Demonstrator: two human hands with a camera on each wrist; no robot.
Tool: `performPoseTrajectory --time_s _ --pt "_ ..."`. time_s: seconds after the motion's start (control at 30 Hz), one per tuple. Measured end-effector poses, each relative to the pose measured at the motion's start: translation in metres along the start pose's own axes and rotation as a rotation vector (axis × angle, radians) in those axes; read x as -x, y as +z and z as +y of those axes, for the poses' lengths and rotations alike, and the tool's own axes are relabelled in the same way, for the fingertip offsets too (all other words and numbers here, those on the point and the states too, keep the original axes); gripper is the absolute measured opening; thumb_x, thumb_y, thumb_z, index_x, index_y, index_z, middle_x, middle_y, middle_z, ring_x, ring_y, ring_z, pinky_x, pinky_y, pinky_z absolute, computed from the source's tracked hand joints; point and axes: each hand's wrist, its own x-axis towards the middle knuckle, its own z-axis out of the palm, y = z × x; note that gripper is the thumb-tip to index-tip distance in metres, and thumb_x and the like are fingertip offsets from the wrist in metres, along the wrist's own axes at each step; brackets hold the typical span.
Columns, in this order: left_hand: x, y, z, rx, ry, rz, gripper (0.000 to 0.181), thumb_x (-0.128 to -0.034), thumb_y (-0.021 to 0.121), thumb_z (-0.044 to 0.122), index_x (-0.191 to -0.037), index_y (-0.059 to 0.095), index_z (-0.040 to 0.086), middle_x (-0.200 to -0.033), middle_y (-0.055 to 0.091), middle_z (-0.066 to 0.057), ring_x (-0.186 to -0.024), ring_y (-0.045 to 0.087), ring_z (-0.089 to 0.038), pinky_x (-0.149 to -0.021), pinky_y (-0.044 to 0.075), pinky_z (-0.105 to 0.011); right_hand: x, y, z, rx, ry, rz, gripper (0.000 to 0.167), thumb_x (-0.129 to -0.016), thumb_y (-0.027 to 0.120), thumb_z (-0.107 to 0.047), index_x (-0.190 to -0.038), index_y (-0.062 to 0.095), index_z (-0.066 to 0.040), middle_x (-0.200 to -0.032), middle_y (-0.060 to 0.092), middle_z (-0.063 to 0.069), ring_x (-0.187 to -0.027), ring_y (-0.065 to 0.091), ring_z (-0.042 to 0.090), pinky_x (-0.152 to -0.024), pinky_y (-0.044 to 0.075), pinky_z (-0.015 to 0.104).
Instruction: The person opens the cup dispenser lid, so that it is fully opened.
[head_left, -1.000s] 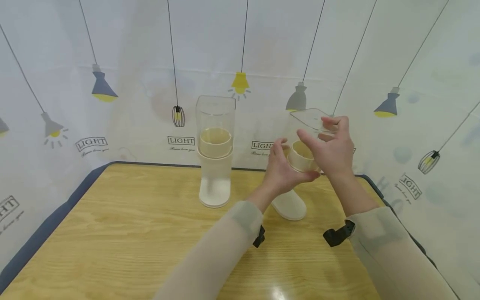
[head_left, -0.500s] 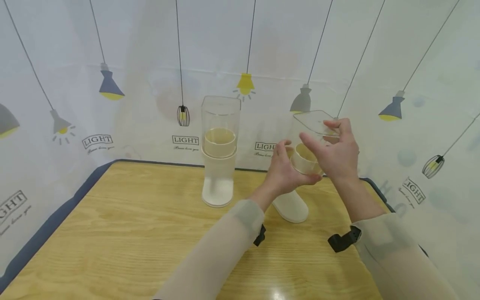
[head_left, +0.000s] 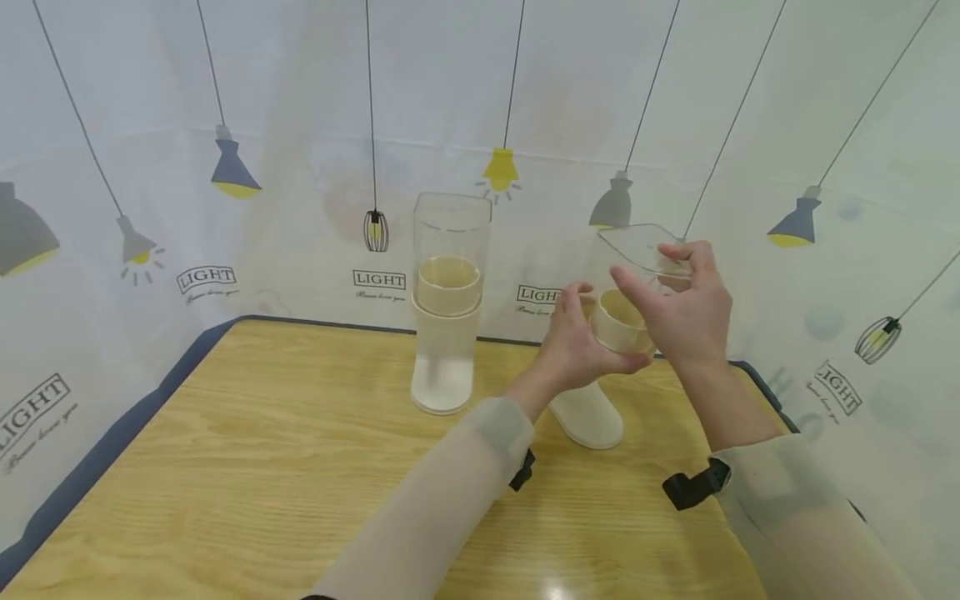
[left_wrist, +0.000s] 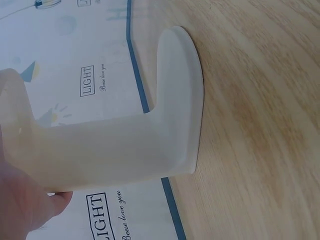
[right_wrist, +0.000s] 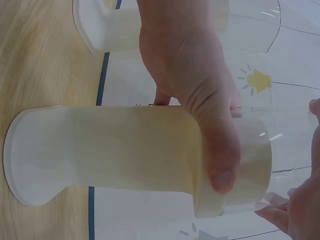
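Note:
A cream stand [head_left: 588, 417] with a ring-shaped top and a flat rounded foot stands on the table at right. My left hand [head_left: 573, 346] grips it round the ring. In the right wrist view the left thumb [right_wrist: 222, 165] lies across the ring [right_wrist: 200, 197]. A clear plastic tube [head_left: 626, 250] with a squarish upper rim sits in the ring, around a cream inner collar [head_left: 618, 329]. My right hand [head_left: 690, 317] holds the tube's upper right side between thumb and fingers. In the left wrist view the stand's foot [left_wrist: 180, 95] rests on the wood.
A matching cream stand [head_left: 442, 387] with a clear tube [head_left: 452, 229] stands upright to the left. The wooden table [head_left: 262, 467] has a dark blue back edge [head_left: 337, 323]. Behind it hangs a white curtain [head_left: 300, 158] printed with lamps.
Both hands keep their hold on the stand and tube, with little visible movement. The whole head view has shifted slightly, so everything appears farther right.

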Motion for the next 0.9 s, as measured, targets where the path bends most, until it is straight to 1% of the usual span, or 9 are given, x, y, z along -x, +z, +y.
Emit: performPoseTrajectory --time_s 0.1,0.2,0.37,0.43,0.57,0.6,0.67,0.8,0.9 --pt "0.0 0.0 0.0 -0.005 -0.001 -0.005 0.125 -0.0546 0.093 0.063 -0.15 0.021 0.026 -0.14 0.04 0.0 -0.114 0.05 -0.013 -0.088 0.051 -0.031 -0.002 -0.002 0.001 -0.03 0.011 -0.011 0.07 -0.076 0.08 -0.062 -0.126 0.055 -0.021 -0.143 0.052 -0.005 -0.113 0.066 0.022 -0.079 0.054 0.028" --pt "-0.001 -0.001 -0.001 -0.006 0.002 -0.013 0.124 -0.0548 0.092 0.064 -0.15 0.021 0.028 -0.14 0.04 0.0 -0.116 0.05 -0.013 -0.088 0.052 -0.031 -0.003 -0.005 0.001 -0.053 0.046 -0.033 0.07 -0.077 0.08 -0.062 -0.129 0.055 -0.023 -0.147 0.048 -0.001 -0.113 0.064 0.022 -0.077 0.052 0.026" --pt "-0.002 -0.002 -0.003 -0.011 0.019 -0.021 0.124 -0.0558 0.092 0.064 -0.15 0.02 0.027 -0.14 0.04 0.0 -0.116 0.05 -0.014 -0.089 0.051 -0.032 0.0 -0.003 -0.003 -0.006 0.003 -0.04 0.071 -0.076 0.079 -0.064 -0.129 0.055 -0.024 -0.148 0.046 -0.003 -0.118 0.061 0.026 -0.078 0.054 0.031" --pt "-0.002 -0.001 -0.003 -0.011 0.022 -0.022 0.123 -0.056 0.092 0.063 -0.149 0.021 0.026 -0.14 0.04 -0.001 -0.116 0.05 -0.014 -0.089 0.051 -0.032 0.0 -0.004 -0.002 -0.002 -0.003 -0.041 0.071 -0.076 0.079 -0.064 -0.129 0.055 -0.023 -0.148 0.046 -0.003 -0.118 0.061 0.026 -0.079 0.054 0.03" --pt "-0.002 -0.001 -0.002 -0.009 0.026 -0.031 0.123 -0.0564 0.093 0.062 -0.15 0.022 0.024 -0.14 0.039 0.0 -0.116 0.05 -0.014 -0.09 0.051 -0.033 -0.003 -0.008 -0.001 -0.071 0.063 -0.06 0.071 -0.077 0.08 -0.061 -0.131 0.053 -0.024 -0.148 0.045 0.001 -0.118 0.062 0.023 -0.078 0.053 0.026" --pt "-0.003 -0.001 -0.002 -0.008 0.027 -0.034 0.123 -0.0564 0.093 0.062 -0.15 0.022 0.025 -0.14 0.039 0.0 -0.116 0.049 -0.014 -0.091 0.051 -0.033 -0.003 -0.01 -0.001 -0.078 0.079 -0.069 0.071 -0.077 0.08 -0.061 -0.132 0.052 -0.026 -0.149 0.044 0.001 -0.119 0.061 0.023 -0.079 0.053 0.027" --pt "-0.003 -0.001 -0.002 -0.008 0.03 -0.042 0.123 -0.0567 0.092 0.062 -0.151 0.022 0.024 -0.14 0.039 0.0 -0.116 0.049 -0.014 -0.091 0.051 -0.033 -0.003 -0.012 -0.002 -0.079 0.083 -0.1 0.074 -0.078 0.079 -0.061 -0.138 0.049 -0.029 -0.153 0.04 0.001 -0.124 0.058 0.026 -0.084 0.054 0.034" --pt "-0.004 -0.002 -0.003 -0.002 0.039 -0.052 0.124 -0.0567 0.092 0.062 -0.151 0.022 0.023 -0.141 0.039 -0.001 -0.116 0.049 -0.014 -0.091 0.051 -0.033 -0.001 -0.017 -0.006 0.026 0.012 -0.172 0.082 -0.08 0.076 -0.064 -0.15 0.042 -0.037 -0.16 0.032 0.001 -0.131 0.052 0.034 -0.092 0.051 0.055" --pt "-0.005 -0.003 -0.003 0.001 0.044 -0.054 0.125 -0.0566 0.093 0.061 -0.151 0.022 0.022 -0.141 0.039 -0.002 -0.116 0.049 -0.015 -0.091 0.051 -0.034 -0.004 -0.022 -0.007 0.09 -0.027 -0.194 0.082 -0.081 0.075 -0.065 -0.152 0.044 -0.038 -0.159 0.036 0.004 -0.129 0.054 0.036 -0.09 0.052 0.057"
